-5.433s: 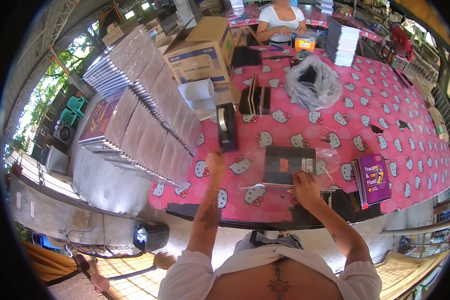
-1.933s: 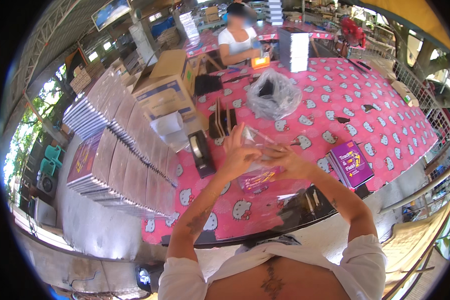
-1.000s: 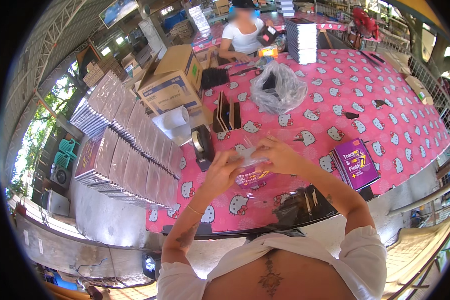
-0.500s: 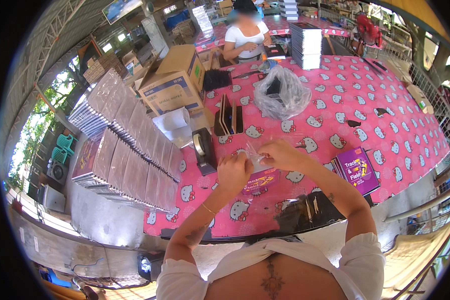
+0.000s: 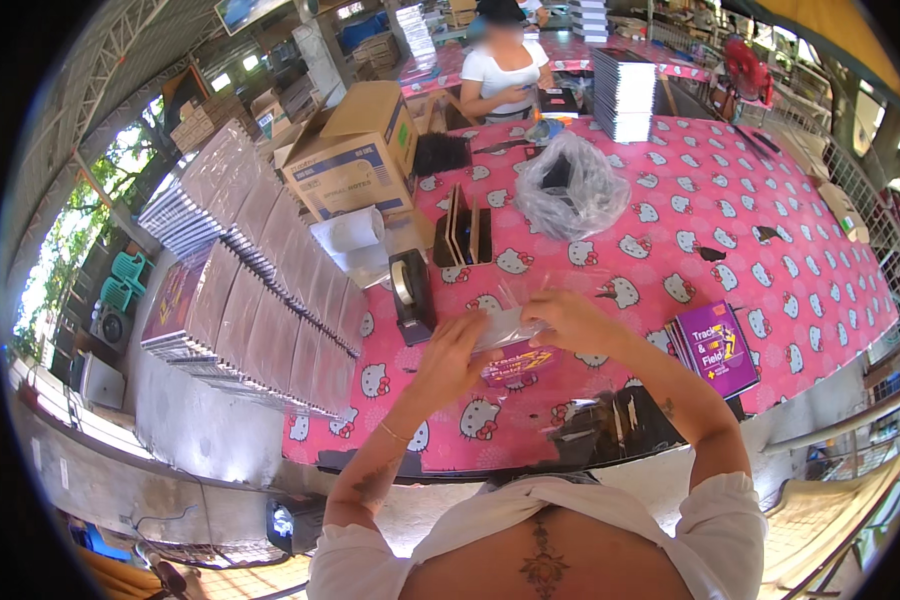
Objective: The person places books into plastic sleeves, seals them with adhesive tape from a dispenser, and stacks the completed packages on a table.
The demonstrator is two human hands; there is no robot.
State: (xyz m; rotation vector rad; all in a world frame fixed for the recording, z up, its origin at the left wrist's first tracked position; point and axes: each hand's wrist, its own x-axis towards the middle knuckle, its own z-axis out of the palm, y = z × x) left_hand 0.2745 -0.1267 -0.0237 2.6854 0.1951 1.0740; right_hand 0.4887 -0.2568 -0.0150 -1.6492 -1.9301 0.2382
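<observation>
A small purple notebook bundle lies on the table in front of me, inside a clear plastic bag. My left hand is at the bag's left end, its fingers bent over the plastic and its thumb lower down by the notebooks. At the right end, the fingers of my right hand are closed on the folded plastic. Loose film sticks up beyond my fingers. A black tape dispenser stands just past my left hand. Off to the right sits a short stack of purple notebooks.
Tall piles of plastic-wrapped notebooks rise at the left. Behind them are a cardboard box and a white roll. A black organizer and a crumpled plastic bag lie farther back. A person works across the pink table.
My left hand has opened out from a raised fist and lowered onto the bag's left end. The plastic above the notebooks now lies flatter and folded over. The view has shifted slightly.
</observation>
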